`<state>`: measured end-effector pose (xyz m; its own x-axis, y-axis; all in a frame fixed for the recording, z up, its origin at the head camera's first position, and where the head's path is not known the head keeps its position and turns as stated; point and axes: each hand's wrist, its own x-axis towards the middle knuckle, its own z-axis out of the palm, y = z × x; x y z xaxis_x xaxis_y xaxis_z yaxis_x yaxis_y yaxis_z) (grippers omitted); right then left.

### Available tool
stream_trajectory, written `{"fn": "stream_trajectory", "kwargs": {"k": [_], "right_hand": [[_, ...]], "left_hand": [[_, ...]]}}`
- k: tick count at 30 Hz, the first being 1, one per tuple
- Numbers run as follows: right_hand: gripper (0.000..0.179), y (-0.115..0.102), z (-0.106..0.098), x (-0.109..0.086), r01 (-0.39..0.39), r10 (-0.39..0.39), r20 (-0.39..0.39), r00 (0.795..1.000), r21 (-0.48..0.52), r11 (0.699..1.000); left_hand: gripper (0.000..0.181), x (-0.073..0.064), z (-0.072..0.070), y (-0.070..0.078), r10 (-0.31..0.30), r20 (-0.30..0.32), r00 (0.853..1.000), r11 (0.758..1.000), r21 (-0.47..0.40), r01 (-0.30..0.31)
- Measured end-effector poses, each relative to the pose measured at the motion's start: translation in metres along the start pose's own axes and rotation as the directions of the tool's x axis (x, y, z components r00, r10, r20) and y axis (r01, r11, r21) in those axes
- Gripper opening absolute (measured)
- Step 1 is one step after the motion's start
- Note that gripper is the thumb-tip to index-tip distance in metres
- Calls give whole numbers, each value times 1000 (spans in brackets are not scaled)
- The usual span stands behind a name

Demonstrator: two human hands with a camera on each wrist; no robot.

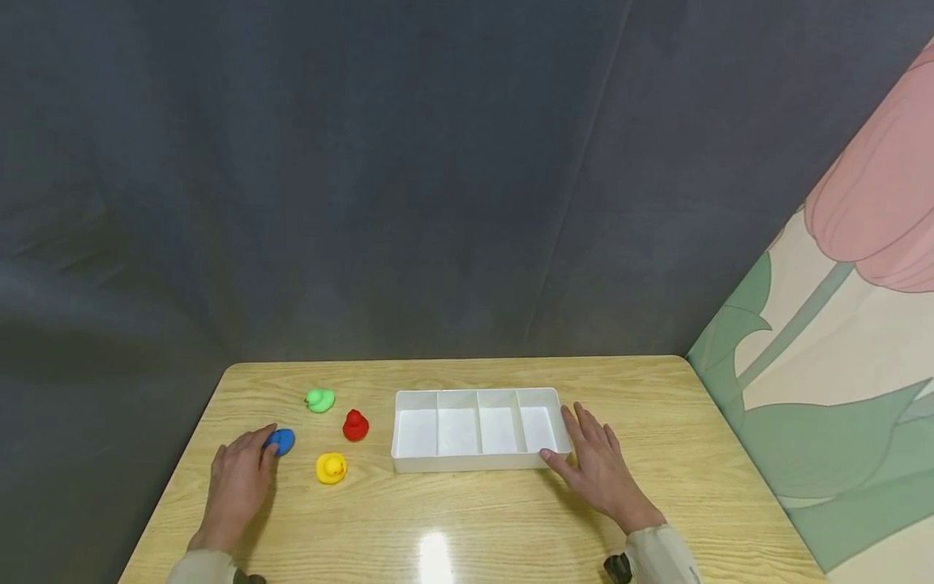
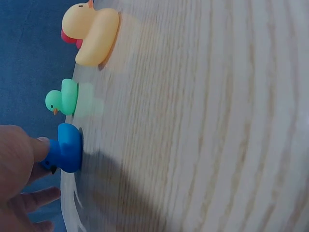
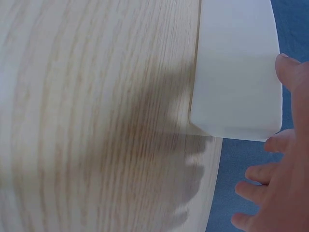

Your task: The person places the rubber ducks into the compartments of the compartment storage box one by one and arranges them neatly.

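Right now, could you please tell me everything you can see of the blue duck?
The blue duck is a smooth, plain-coloured toy with a rounded body, a smaller head and a dark beak; it looks like rubber or soft plastic. It sits upright, its base apparently resting on the wood-grained table, and is the leftmost duck in the head view. The left hand pinches it by the head, partly hiding it.

Left hand (image 2: 17, 166) pinches head of blue duck (image 2: 70, 149) on wood-grain table (image 2: 203, 116); green duck (image 2: 69, 97) near it, yellow duck (image 2: 99, 36) farther along, red shape (image 2: 66, 37) partly hidden behind. Shadow (image 2: 111, 193) across tabletop.
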<state>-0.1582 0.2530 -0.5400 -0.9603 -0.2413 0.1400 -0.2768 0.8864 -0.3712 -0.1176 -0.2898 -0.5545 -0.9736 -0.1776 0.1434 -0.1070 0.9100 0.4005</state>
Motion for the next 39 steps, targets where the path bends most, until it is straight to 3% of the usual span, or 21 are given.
{"fn": "stream_trajectory", "kwargs": {"k": [11, 22, 39], "right_hand": [[86, 0, 0, 0, -3, 3, 5, 1000, 5, 1000], [85, 0, 0, 0, 19, -19, -7, 1000, -1, 1000], [85, -2, -3, 0, 17, -17, 4, 1000, 3, 1000]], "left_hand": [[43, 3, 4, -9, 11, -5, 1000, 1000, 3, -11], [41, 10, -1, -11, -64, 90, 994, 998, -16, 66], [41, 11, -7, -10, -101, 92, 991, 994, -24, 104]]}}
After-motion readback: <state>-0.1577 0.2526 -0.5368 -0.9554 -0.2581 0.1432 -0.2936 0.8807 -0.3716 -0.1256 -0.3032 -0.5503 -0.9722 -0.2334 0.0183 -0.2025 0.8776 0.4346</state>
